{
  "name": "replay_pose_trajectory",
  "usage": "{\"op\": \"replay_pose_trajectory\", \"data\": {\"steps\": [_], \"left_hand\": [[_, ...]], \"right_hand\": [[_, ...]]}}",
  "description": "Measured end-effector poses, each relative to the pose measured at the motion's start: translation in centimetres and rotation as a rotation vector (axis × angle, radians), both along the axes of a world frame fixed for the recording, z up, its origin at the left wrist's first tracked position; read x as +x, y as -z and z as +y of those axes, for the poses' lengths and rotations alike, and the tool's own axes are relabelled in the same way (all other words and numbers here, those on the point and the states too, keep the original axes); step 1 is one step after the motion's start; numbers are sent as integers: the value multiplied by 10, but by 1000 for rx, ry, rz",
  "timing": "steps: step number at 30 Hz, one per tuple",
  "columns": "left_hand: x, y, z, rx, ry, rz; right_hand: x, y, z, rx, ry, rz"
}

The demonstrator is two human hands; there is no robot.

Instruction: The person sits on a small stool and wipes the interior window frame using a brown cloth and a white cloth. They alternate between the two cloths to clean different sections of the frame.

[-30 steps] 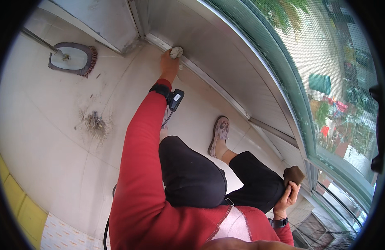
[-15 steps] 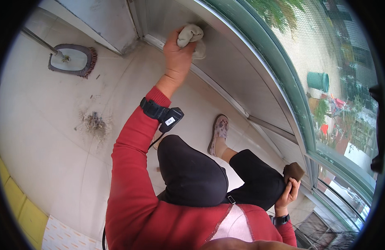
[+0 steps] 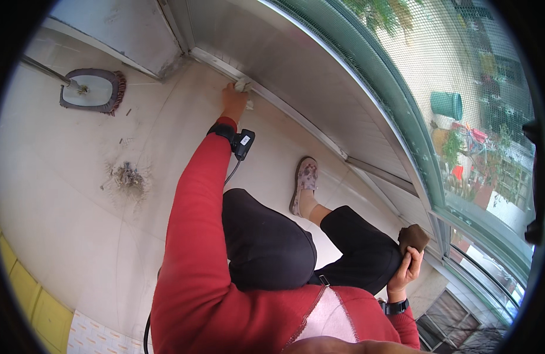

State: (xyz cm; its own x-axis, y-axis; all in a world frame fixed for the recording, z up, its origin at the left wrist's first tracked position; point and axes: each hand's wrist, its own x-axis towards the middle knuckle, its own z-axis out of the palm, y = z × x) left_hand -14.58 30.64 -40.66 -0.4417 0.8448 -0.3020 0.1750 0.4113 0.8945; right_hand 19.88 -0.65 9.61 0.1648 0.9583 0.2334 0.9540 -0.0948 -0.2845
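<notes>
My left hand (image 3: 232,102) reaches far forward, closed on a crumpled off-white cloth (image 3: 243,86). It presses the cloth low down, against the metal bottom rail (image 3: 296,122) of the grey panel (image 3: 320,97), where the panel meets the floor. A loose end of the cloth hangs below my fingers. Beside my right knee, my right hand (image 3: 406,272) grips a brown, blocky thing (image 3: 413,237); whether it is a sponge or a folded cloth I cannot tell.
A flat mop head (image 3: 95,88) on a long handle lies at the upper left. Nearer, a heap of dirt (image 3: 131,177) sits on the pale tiled floor (image 3: 60,194). A mesh-screened window (image 3: 429,76) curves along the right. Yellow panels (image 3: 24,289) edge the lower left.
My left hand has moved down from the panel's face with the off-white cloth, to the rail at floor level. My right hand has hardly moved.
</notes>
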Motion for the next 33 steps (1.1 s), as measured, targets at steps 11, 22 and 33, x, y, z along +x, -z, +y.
{"op": "replay_pose_trajectory", "data": {"steps": [11, 22, 33], "left_hand": [[32, -133, -5, 286, 190, -88], [-48, -204, -1, 675, -224, -249], [60, -21, 12, -178, 277, -559]], "right_hand": [[3, 1, -3, 3, -16, -21], [-1, 3, -6, 44, -16, 40], [7, -2, -12, 9, 12, 35]]}}
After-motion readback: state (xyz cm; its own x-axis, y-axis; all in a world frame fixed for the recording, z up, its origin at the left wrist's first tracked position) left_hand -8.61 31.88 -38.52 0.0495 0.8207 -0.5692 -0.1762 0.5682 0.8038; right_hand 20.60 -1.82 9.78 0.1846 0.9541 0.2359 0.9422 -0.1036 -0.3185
